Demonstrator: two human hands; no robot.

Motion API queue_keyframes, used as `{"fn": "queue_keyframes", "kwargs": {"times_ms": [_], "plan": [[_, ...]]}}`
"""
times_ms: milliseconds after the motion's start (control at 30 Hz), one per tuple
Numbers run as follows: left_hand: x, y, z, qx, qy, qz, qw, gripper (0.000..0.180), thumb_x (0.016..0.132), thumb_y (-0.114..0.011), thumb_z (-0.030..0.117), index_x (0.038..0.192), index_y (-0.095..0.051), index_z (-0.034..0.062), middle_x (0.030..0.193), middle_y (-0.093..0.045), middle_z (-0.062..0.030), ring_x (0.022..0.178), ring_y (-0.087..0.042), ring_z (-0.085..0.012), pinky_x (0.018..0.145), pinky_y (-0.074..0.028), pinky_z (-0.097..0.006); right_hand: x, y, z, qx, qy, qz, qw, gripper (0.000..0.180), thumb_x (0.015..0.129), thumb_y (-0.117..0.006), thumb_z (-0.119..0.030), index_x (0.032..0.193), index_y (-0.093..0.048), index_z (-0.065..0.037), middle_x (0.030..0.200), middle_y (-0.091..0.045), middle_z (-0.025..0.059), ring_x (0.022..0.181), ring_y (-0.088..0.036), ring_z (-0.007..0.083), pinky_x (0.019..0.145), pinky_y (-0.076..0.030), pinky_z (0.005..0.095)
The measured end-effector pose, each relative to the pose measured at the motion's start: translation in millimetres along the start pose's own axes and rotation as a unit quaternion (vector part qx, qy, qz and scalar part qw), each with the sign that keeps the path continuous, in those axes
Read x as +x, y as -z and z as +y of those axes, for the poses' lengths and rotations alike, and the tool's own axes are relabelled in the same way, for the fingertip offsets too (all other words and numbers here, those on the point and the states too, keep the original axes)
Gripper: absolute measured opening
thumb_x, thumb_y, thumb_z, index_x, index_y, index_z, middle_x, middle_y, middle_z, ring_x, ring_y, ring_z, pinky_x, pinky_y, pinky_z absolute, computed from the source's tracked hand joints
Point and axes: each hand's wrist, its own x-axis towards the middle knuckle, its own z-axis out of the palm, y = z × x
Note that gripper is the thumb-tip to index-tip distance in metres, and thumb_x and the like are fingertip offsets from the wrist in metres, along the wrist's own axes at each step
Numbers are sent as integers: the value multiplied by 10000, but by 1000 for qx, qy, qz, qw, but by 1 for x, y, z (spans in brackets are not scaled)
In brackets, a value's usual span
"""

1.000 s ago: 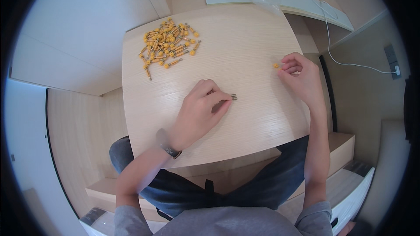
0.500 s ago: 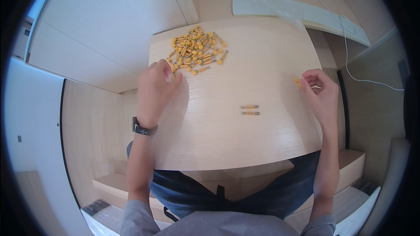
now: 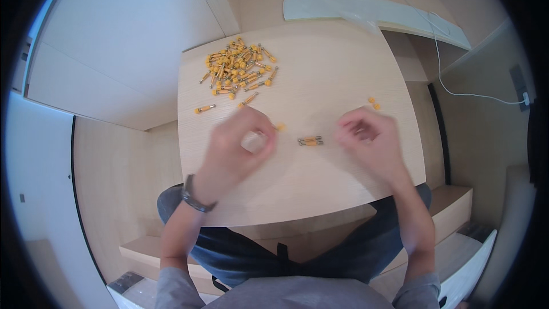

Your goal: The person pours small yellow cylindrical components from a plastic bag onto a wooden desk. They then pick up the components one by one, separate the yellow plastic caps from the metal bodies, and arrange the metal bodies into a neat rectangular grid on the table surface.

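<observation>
My left hand (image 3: 243, 143), blurred, is raised over the table left of centre. Its thumb and forefinger are pinched on a furniture connecting bolt, whose yellow end (image 3: 280, 127) pokes out past the fingertips. My right hand (image 3: 369, 140) hovers right of centre with curled fingers; blur hides whether they touch or hold anything. Between the hands lie two connecting bolts (image 3: 310, 141) side by side, without yellow ends. Beyond my right hand are two small yellow plastic caps (image 3: 373, 103). A heap of yellow-capped connecting bolts (image 3: 237, 66) covers the far left of the table.
Two yellow-capped bolts lie apart from the heap, one near the table's left edge (image 3: 204, 109). Behind the pale wooden table (image 3: 326, 51) is a long white board (image 3: 309, 8) with clear plastic film. A white cable (image 3: 452, 88) hangs at the right. A panel stands at the left.
My left hand has come away from the heap toward the centre, carrying a bolt. My right hand has moved left, leaving the yellow caps on the table. The view has shifted slightly.
</observation>
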Motion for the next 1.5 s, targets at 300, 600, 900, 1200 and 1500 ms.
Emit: {"fn": "queue_keyframes", "kwargs": {"times_ms": [300, 600, 900, 1200, 1500], "plan": [[-27, -40, 9, -63, -2, -96, 993, 208, 860, -877, 80, 933, -687, 120, 1011, -758, -36, 895, -750, -229, 783, -608, -332, -18, -36, -1, -25, 19, -129, 991, 203, 973, -828, -141, 919, -726, 26, 777, -724, 125, 672, -691, 145, 637, -544, 290], [-27, -43, 2, -116, 1, -89, 989, 222, 854, -886, 54, 964, -704, 116, 1019, -793, -37, 892, -772, -222, 789, -621, -324, -14, -27, -4, -84, 93, -127, 984, 203, 962, -831, -165, 927, -729, 7, 776, -694, 124, 648, -671, 231, 615, -532, 340], [-27, -51, -3, -99, -34, -69, 992, 197, 847, -860, 7, 944, -713, 95, 1001, -794, -46, 854, -769, -222, 737, -620, -328, -11, -17, -4, -41, 80, -125, 988, 149, 983, -817, -131, 1000, -738, -7, 862, -730, 105, 775, -743, 205, 721, -607, 318], [-28, -54, -2, -127, -8, -74, 989, 180, 862, -824, -36, 963, -727, 78, 1021, -799, -70, 892, -781, -232, 779, -632, -326, -10, -17, -8, -25, 40, -117, 992, 113, 960, -820, -74, 1018, -746, -11, 953, -756, 107, 832, -761, 212, 745, -623, 326], [-30, -53, -1, -364, 197, -126, 902, 124, 1010, -743, -24, 1122, -691, -11, 1089, -770, -92, 979, -760, -152, 878, -638, -304, -9, -7, -3, -89, 199, -123, 968, 196, 826, -827, 96, 961, -795, -42, 1009, -770, 77, 875, -760, 225, 749, -606, 308]]}}
